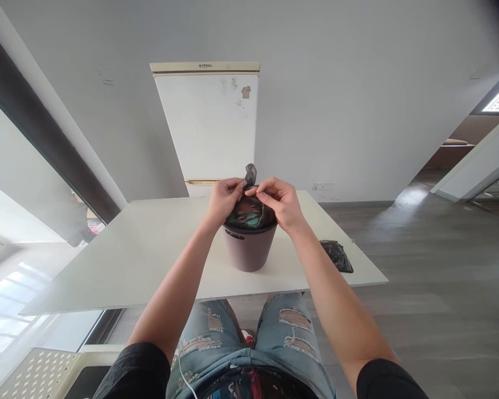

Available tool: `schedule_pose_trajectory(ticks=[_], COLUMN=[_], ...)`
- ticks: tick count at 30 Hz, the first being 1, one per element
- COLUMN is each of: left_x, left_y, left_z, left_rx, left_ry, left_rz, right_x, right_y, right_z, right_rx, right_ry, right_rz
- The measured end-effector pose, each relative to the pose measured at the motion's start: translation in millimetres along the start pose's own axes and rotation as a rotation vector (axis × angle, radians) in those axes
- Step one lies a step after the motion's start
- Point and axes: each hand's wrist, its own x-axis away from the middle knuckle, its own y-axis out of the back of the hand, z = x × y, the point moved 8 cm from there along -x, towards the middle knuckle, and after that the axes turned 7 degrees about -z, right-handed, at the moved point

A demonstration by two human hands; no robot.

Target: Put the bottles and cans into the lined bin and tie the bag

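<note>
A mauve bin (250,252) with a dark rim stands upright on the white table. Filling its mouth is a black, see-through plastic bag (249,213), with something green and brown showing through. The bag's gathered top rises in a twisted tuft between my hands. My left hand (225,199) pinches the neck of the bag from the left, fingers closed. On the right side, my right hand (279,200) has its thumb and forefinger together at the same neck, closed on the plastic. Both hands are above the bin's rim.
A folded black plastic bag (336,256) lies near the right end of the white table (149,249). Behind the table stands a white fridge (212,122) against the grey wall. A perforated cream chair (41,371) is at lower left.
</note>
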Motion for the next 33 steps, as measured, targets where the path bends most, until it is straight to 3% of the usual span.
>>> schedule_pose_trajectory(ticks=[5,12,18,21,23,28,33], left_x=[4,13,21,22,20,20,22], left_y=[-1.6,-8.3,-17.4,-18.4,-16.1,-13.7,-13.9], left_z=[-2,21,16,15,18,23,16], left_rx=[-0.035,0.120,0.174,0.216,0.252,0.222,0.057], left_ry=[0.054,0.354,0.324,0.366,0.411,0.427,0.341], left_rz=[0.057,0.310,0.529,0.560,0.538,0.562,0.605], right_x=[1,4,3,5,7,11,7], right_y=[7,12,5,-3,-8,-22,-16], right_z=[-1,5,12,13,14,14,19], right_rx=[0.189,0.445,0.652,0.807,0.856,0.767,0.916], right_ry=[0.127,0.298,0.454,0.516,0.516,0.396,0.416], right_rz=[-0.124,-0.103,-0.141,-0.147,-0.112,0.171,0.126])
